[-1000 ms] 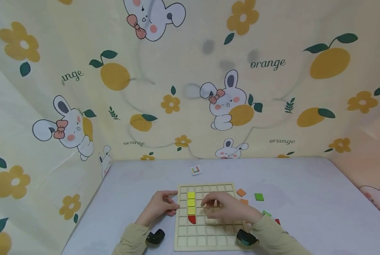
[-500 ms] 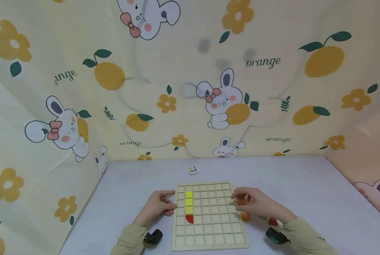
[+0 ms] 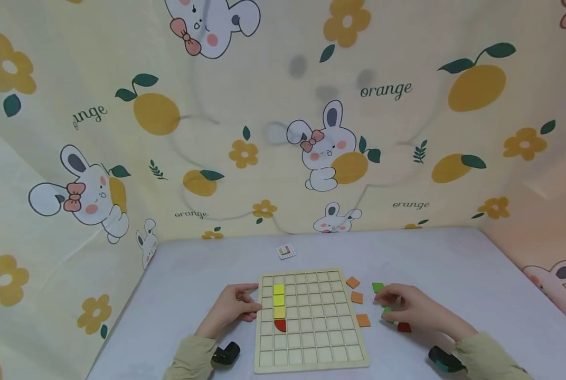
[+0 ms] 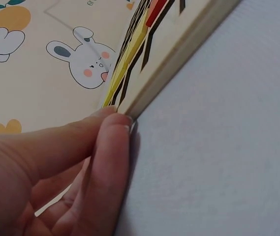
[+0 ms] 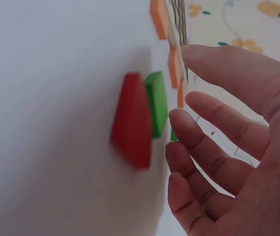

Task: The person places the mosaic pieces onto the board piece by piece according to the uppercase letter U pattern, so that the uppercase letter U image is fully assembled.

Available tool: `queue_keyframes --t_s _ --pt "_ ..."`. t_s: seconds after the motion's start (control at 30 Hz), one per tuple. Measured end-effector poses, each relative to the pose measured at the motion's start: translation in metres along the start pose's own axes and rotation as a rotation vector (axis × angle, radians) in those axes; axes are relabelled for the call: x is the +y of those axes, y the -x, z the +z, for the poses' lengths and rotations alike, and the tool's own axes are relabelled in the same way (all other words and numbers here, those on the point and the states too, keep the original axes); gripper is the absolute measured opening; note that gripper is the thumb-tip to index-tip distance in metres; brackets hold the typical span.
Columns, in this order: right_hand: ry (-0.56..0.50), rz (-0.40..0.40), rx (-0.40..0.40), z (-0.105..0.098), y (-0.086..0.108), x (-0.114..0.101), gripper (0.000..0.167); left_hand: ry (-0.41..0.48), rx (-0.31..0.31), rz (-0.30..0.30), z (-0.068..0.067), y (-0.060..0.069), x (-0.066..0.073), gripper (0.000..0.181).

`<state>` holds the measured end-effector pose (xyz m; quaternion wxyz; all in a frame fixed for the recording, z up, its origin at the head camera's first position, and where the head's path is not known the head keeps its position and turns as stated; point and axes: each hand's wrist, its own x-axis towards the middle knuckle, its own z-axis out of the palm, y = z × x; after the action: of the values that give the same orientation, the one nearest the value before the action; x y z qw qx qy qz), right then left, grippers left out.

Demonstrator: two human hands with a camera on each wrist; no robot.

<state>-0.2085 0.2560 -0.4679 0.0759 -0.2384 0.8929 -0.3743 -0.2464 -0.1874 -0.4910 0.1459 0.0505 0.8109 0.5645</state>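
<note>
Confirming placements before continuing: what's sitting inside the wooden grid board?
Three yellow squares and a red rounded piece share one column of the wooden grid board. Whatever lies under those pieces is covered.

Location type: screened tabletop work booth; the wider room cannot be identified. Clock positions refer to the head view. Sheeting printed with rabbits [image 3: 319, 180] and oranges [image 3: 477, 88] forms the back wall [image 3: 273, 179] at 12 o'clock, left wall [image 3: 7, 211] at 9 and right wall [image 3: 544, 206] at 3. A pale table [image 3: 207, 258] lies at 6.
</note>
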Motion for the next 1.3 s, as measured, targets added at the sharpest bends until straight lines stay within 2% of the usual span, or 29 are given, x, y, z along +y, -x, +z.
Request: queue_keyframes --t_s 0.23,0.47,0.77,0.97,1.3 --pt "0.012 0.068 0.007 -0.001 0.011 0.009 0.033 0.0 0.012 -0.022 0.0 0.0 0.002 0.066" --pt "-0.008 0.132 0.005 0.001 0.014 0.009 0.036 0.011 0.01 -0.012 0.001 0.002 0.003 0.065" --pt "0.013 0.109 -0.01 0.0 0.01 0.01 0.034 0.007 0.006 -0.009 0.001 0.003 0.006 0.065" --pt "-0.013 0.05 -0.047 -0.002 0.008 0.01 0.03 0.009 0.004 0.002 0.0 0.003 0.004 0.065" --pt "-0.018 0.065 -0.066 -0.005 0.006 0.014 0.031 -0.002 0.009 -0.007 0.0 0.0 0.001 0.064"
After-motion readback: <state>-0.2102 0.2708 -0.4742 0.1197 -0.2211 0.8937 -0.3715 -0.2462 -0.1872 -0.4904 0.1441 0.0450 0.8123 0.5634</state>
